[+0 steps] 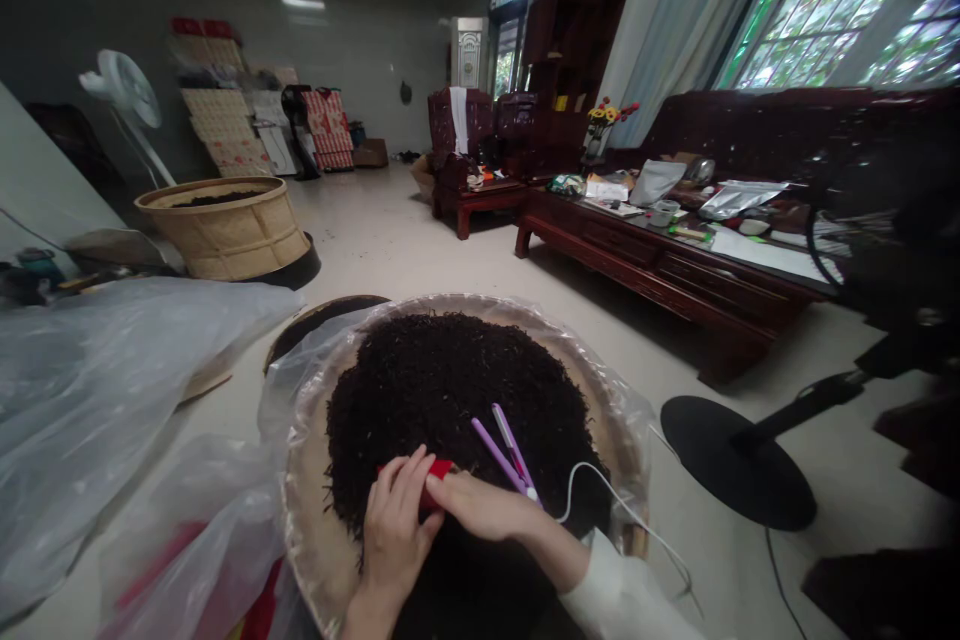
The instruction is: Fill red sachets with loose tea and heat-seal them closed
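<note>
My left hand (396, 518) is closed around a small red packet (441, 469), mostly covered by my fingers. From the other side my right hand (484, 503) grips the same packet, thumb and fingers close to my left hand. Both hands are above a heap of dark, dried, twisted leaves that look like tea (457, 360). The heap fills a wide round basket (304, 480) lined with clear plastic. On the leaves, just beyond my right hand, lies a purple mini flat iron (511, 445) with its two arms apart. Its white cord (592, 468) runs right over the rim.
Clear plastic sheeting (135, 350) spreads at the left, beside another tall woven basket (232, 235). A black fan base (739, 465) stands on the floor at right. Beyond it is a dark wooden table (637, 245) loaded with bags and papers. Stacked boxes (221, 120) stand at the back.
</note>
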`<state>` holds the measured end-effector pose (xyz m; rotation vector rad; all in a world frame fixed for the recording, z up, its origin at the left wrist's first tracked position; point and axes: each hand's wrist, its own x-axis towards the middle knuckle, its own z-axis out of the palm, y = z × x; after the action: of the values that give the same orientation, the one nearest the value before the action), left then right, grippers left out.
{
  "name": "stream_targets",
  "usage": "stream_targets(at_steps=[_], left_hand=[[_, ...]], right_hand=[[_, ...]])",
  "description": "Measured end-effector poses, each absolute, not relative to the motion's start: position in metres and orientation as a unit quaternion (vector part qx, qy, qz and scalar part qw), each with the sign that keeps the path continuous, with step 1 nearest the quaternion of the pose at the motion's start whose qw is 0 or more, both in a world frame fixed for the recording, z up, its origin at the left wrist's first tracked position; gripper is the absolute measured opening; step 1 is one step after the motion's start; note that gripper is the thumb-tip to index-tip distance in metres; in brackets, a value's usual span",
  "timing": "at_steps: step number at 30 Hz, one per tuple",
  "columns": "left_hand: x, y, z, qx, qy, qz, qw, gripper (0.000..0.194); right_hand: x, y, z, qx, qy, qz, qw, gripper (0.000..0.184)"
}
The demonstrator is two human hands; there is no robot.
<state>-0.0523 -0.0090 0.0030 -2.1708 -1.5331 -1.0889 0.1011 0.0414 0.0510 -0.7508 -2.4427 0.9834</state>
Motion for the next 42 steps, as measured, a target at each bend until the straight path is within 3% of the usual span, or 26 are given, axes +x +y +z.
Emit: stream_targets(at_steps=[3,5,8,10,14,18,20,24,28,33,38,42], left_hand=[[-0.063,-0.006,0.000,-0.722,-0.549,-0.405,0.116,0.048],[-0.070,-0.004,-0.003,-0.692,-0.574,-0.425,0.102,0.049],[-0.078,-0.002,-0.008,-0.637,-0.620,-0.453,0.070,0.047],[-0.082,0.000,-0.010,-0.601,-0.644,-0.470,0.042,0.046],[-0.089,0.002,-0.006,-0.552,-0.674,-0.492,0.001,0.048],[-0.096,0.003,0.001,-0.512,-0.702,-0.495,-0.023,0.049],[-0.099,0.004,0.002,-0.499,-0.711,-0.495,-0.031,0.051],[-0.097,0.007,0.001,-0.491,-0.709,-0.506,-0.023,0.051],[-0.092,0.010,0.000,-0.489,-0.710,-0.504,-0.049,0.052],[-0.089,0.011,0.004,-0.491,-0.706,-0.507,-0.065,0.053],[-0.088,0.012,0.006,-0.497,-0.708,-0.499,-0.056,0.052],[-0.085,0.011,0.008,-0.488,-0.718,-0.493,-0.056,0.052]], right_hand=[[0.102,0.045,0.060,-0.246,-0.793,0.516,0.210,0.074],[0.103,0.050,0.065,-0.267,-0.738,0.557,0.271,0.075],[0.102,0.063,0.063,-0.349,-0.757,0.432,0.345,0.056],[0.097,0.072,0.056,-0.381,-0.825,0.286,0.305,0.049],[0.079,0.083,0.042,-0.386,-0.908,0.087,0.136,0.083],[0.062,0.081,0.036,-0.348,-0.933,0.035,0.083,0.088],[0.059,0.076,0.036,-0.320,-0.944,0.007,0.075,0.083],[0.066,0.068,0.035,-0.297,-0.953,-0.027,0.061,0.054],[0.075,0.065,0.031,-0.272,-0.958,-0.035,0.083,0.066],[0.077,0.066,0.029,-0.270,-0.960,-0.027,0.069,0.032],[0.080,0.068,0.028,-0.276,-0.957,-0.030,0.086,0.044],[0.082,0.071,0.023,-0.271,-0.958,-0.016,0.092,0.026]])
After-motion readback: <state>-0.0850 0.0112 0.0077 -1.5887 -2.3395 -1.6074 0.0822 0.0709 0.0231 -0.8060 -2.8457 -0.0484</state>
